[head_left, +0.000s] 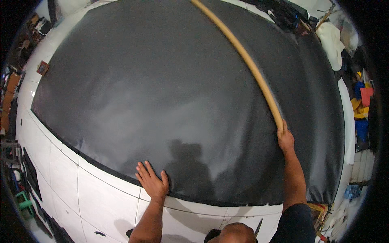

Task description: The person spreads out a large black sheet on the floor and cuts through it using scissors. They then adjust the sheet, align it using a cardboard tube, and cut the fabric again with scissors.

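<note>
A large black sheet (162, 73), smooth and slightly shiny like leatherette, is spread over white floor tiles. A long tan pole or bar (250, 60), perhaps wood, lies across its right part, from the far edge toward me; it looks bowed in this view. My right hand (286, 137) is closed around the near end of this bar, with the arm stretched forward. At the near edge of the sheet, my left hand (152, 181) lies flat with its fingers spread, palm down. It holds nothing.
White tiles (105, 186) border the sheet. A small brown block (42, 68) sits at its left edge. Dark bundled material (289, 20) and a whitish bag (330, 44) stand far right. Colourful cloths (360, 107) are heaped at right; a green plastic item (25, 203) is at left.
</note>
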The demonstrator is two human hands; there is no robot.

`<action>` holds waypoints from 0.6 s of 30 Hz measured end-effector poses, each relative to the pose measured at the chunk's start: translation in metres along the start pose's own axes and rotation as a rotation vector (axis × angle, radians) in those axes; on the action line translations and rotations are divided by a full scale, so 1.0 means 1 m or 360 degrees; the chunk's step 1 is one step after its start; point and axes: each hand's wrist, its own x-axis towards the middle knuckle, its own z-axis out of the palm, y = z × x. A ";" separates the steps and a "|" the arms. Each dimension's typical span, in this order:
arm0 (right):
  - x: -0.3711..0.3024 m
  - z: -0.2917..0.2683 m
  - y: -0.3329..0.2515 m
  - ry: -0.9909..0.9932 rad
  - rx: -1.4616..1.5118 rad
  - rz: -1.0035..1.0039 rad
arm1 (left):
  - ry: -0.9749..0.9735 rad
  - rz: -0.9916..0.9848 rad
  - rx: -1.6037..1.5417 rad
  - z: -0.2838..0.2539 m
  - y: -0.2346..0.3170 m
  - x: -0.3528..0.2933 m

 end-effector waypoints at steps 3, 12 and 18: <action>0.014 0.003 -0.012 0.0047 0.0024 0.0186 | -0.0025 -0.0032 -0.0020 -0.004 -0.001 -0.001; -0.015 -0.007 -0.145 -0.0082 0.0313 -0.0375 | -0.0045 -0.0069 -0.0064 -0.005 -0.002 0.001; 0.016 -0.020 -0.353 -0.0422 0.0034 -0.1059 | -0.0003 -0.0067 -0.0044 -0.001 -0.009 0.001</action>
